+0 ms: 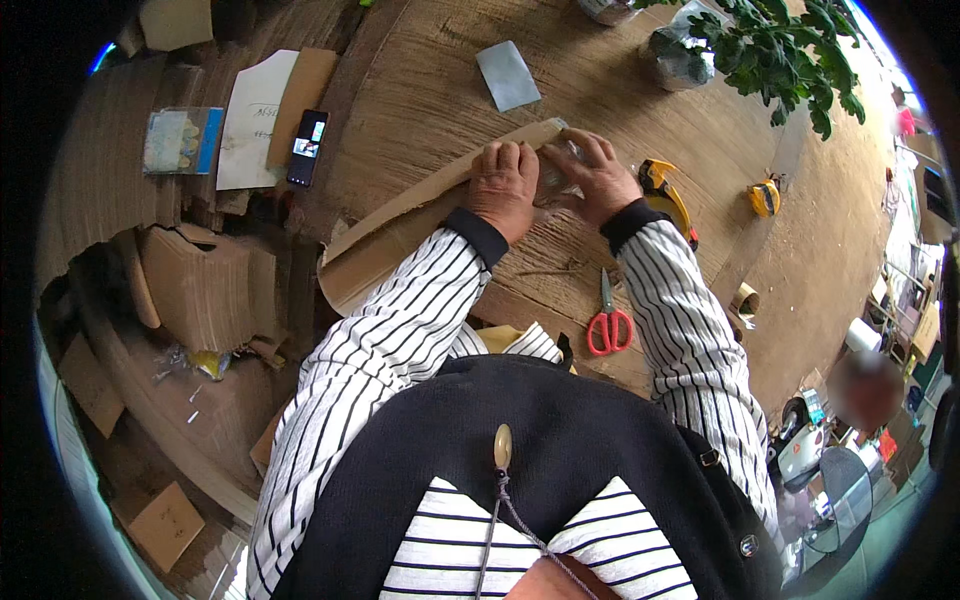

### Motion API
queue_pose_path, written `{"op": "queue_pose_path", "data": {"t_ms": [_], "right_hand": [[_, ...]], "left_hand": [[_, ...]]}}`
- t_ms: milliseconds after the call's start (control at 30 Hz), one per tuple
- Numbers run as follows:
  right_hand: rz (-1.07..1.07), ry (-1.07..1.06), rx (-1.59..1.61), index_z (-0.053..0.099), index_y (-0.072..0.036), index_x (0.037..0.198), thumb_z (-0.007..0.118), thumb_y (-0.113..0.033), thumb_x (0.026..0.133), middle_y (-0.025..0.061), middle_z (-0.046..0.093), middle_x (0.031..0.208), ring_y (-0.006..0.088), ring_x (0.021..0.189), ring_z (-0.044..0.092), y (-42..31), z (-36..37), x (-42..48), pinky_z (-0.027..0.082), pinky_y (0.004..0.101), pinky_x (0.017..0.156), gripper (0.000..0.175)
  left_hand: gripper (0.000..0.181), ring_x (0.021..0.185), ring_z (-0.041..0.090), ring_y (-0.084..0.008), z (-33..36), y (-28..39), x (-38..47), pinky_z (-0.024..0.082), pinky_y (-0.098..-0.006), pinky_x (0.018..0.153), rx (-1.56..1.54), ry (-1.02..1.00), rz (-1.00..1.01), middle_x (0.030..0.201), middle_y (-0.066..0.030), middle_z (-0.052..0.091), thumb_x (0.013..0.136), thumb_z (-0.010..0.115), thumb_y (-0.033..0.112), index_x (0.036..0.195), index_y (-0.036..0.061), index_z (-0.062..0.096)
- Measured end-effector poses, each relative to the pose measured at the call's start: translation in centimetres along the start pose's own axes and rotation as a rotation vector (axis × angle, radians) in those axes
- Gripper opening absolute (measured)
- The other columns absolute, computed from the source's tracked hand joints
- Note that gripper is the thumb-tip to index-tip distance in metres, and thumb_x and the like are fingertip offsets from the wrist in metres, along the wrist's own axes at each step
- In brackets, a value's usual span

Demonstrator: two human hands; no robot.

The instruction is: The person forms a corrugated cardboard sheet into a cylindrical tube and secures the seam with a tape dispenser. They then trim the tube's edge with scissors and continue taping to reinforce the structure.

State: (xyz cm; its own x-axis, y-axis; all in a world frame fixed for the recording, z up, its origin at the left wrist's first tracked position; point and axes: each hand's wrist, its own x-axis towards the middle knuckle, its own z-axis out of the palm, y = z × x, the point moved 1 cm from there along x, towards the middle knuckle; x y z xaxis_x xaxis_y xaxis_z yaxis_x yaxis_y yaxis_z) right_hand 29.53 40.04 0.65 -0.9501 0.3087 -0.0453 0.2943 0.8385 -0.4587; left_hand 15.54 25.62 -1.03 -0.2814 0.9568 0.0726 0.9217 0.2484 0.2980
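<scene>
My left hand (pixel 504 187) grips the upper edge of a long folded corrugated cardboard piece (pixel 405 217), fingers curled over it. Close beside it, my right hand (pixel 600 176) bends around crumpled clear plastic film (pixel 553 184) at the cardboard's far end; its exact hold is partly hidden. The cardboard slants across the wooden tabletop (pixel 420 82), its near end open like a trough. Red-handled scissors (pixel 611 330) lie near my right forearm, blades pointing away from me. Just right of my right hand is a yellow and black tool with a red tip (pixel 664 187), partly behind the sleeve.
A yellow tape measure (pixel 763 199) and a brown cardboard tube (pixel 745 300) lie to the right. Grey-blue paper (pixel 508 75) and a leafy plant (pixel 787 52) are at the back. Leftward are a phone (pixel 306 150), a white sheet (pixel 251 127) and stacked cardboard (pixel 199 281).
</scene>
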Motion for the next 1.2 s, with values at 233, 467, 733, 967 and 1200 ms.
{"op": "queue_pose_path", "data": {"t_ms": [233, 467, 733, 967, 1200], "right_hand": [[0.787, -0.184, -0.089, 0.045, -0.018, 0.143, 0.086, -0.033, 0.07, 0.0193, 0.053, 0.136, 0.0392, 0.123, 0.055, 10.4, -3.1, -9.2, 0.049, 0.0456, 0.101, 0.085], [0.917, -0.394, -0.195, 0.061, -0.017, 0.124, 0.08, -0.034, 0.072, 0.0133, 0.066, 0.119, 0.0338, 0.113, 0.063, 12.4, -1.3, -10.7, 0.052, 0.0429, 0.094, 0.058], [0.672, 0.092, 0.896, 0.049, 0.001, 0.139, 0.074, 0.003, 0.078, 0.0084, 0.062, 0.128, 0.0165, 0.114, 0.06, 4.1, -11.4, -9.3, 0.048, 0.0289, 0.099, 0.066], [0.636, 0.022, 1.148, 0.042, 0.001, 0.145, 0.073, 0.002, 0.076, 0.0102, 0.057, 0.136, 0.0202, 0.122, 0.056, -2.3, -12.7, -4.1, 0.042, 0.0322, 0.107, 0.076], [0.645, -0.05, 0.761, 0.044, -0.001, 0.145, 0.073, -0.004, 0.074, 0.0127, 0.056, 0.138, 0.0211, 0.121, 0.059, -4.8, -10.2, 1.2, 0.048, 0.029, 0.099, 0.076]], "left_hand": [[0.103, 0.108, 0.042, -0.0341, -1.3, -0.3, -0.4, 0.039, -0.051, 0.093, -0.068, -0.04, -0.021, 0.115, -0.0128, 0.041, 0.055, 0.092, 0.038, 0.14, 0.0067, 0.042], [0.099, 0.111, 0.042, -0.0347, -1.8, 0.8, -1.0, 0.039, -0.0515, 0.093, -0.063, -0.038, 0.033, 0.116, -0.0132, 0.041, 0.059, 0.091, 0.036, 0.14, 0.008, 0.043], [0.095, 0.129, 0.038, -0.0392, -0.9, 0.2, -1.1, 0.034, -0.0519, 0.109, -0.181, -0.026, 0.06, 0.133, -0.0169, 0.04, 0.064, 0.09, 0.029, 0.141, 0.0017, 0.041], [0.095, 0.127, 0.042, -0.0376, -1.5, 0.1, -1.4, 0.038, -0.0484, 0.108, -0.201, 0.012, 0.117, 0.132, -0.0181, 0.045, 0.064, 0.09, 0.029, 0.139, -0.0024, 0.041], [0.089, 0.123, 0.046, -0.035, -1.7, -0.2, -1.3, 0.044, -0.0469, 0.103, -0.216, 0.002, 0.123, 0.13, -0.0172, 0.046, 0.063, 0.088, 0.025, 0.135, -0.001, 0.042]]}}
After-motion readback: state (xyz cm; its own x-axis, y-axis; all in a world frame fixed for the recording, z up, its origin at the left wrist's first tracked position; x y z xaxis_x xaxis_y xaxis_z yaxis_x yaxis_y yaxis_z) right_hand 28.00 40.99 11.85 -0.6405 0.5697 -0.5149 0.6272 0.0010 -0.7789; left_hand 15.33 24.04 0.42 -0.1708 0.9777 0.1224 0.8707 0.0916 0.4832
